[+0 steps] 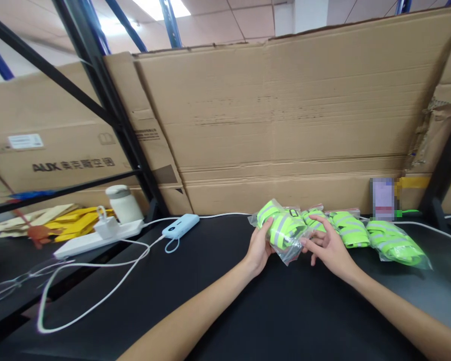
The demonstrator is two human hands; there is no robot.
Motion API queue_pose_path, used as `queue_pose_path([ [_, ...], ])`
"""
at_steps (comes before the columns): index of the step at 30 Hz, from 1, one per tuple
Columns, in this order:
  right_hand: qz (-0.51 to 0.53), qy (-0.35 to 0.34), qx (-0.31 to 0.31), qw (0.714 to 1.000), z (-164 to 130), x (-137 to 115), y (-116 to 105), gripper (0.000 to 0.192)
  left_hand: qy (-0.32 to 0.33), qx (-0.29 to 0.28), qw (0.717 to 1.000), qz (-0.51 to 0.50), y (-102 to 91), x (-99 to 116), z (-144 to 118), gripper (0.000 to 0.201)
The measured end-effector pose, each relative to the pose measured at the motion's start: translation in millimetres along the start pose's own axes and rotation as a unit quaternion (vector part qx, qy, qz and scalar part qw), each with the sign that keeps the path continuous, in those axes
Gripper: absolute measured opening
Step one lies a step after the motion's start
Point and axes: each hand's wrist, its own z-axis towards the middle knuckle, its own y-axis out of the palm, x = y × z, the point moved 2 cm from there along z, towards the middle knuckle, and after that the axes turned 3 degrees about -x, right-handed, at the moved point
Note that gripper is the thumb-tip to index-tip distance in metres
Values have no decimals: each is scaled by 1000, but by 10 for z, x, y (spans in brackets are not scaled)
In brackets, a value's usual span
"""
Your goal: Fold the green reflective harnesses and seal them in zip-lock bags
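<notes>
A clear plastic bag with a folded neon-green reflective vest (281, 228) is held just above the black table (210, 301). My left hand (258, 246) grips the bag's left side. My right hand (325, 245) touches its right end with thumb and fingers. To the right, more bagged neon-green vests (348, 228) lie in a row on the table, the last one (396, 243) furthest right.
A large flattened cardboard sheet (285, 115) leans along the table's back. A white power strip (97, 238) with a plugged charger, a white bottle (124, 203), a light-blue power bank (180, 225) and white cables (97, 296) lie at left. Dark shelf posts (108, 115) stand at left.
</notes>
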Motion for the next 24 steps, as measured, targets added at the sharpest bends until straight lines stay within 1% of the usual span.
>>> queue_pose_path([
  [1, 37, 40, -25, 998, 11, 21, 18, 78, 0, -8, 1000, -4, 11, 7, -12, 42],
  [3, 72, 102, -79, 989, 10, 58, 52, 65, -6, -30, 1000, -4, 41, 23, -49, 44],
  [4, 78, 119, -96, 985, 2, 70, 63, 57, -12, -44, 999, -2, 57, 32, -69, 44],
  [6, 91, 127, -101, 982, -15, 79, 64, 47, -27, -70, 997, 7, 77, 55, -99, 45],
  [9, 117, 122, -63, 984, -16, 56, 12, 42, -30, -82, 996, 28, 55, 113, -94, 54],
  [11, 138, 124, -15, 983, 2, 28, -53, 43, -5, -68, 997, 36, 8, 166, -60, 59],
  [14, 160, 122, 43, 979, 39, -11, -148, 44, 29, -44, 995, 80, -77, 219, -5, 54],
  [17, 168, 122, 62, 976, 63, -32, -204, 40, 28, -68, 980, 187, -120, 208, 14, 52],
  [20, 180, 123, 81, 973, 72, -60, -240, 35, 32, -113, 951, 286, -111, 176, -4, 48],
  [22, 192, 125, 86, 970, 76, -102, -263, 35, 43, -128, 938, 320, -92, 175, -20, 44],
  [24, 216, 122, 67, 966, 80, -159, -275, 43, 38, -125, 940, 316, -83, 189, -29, 44],
])
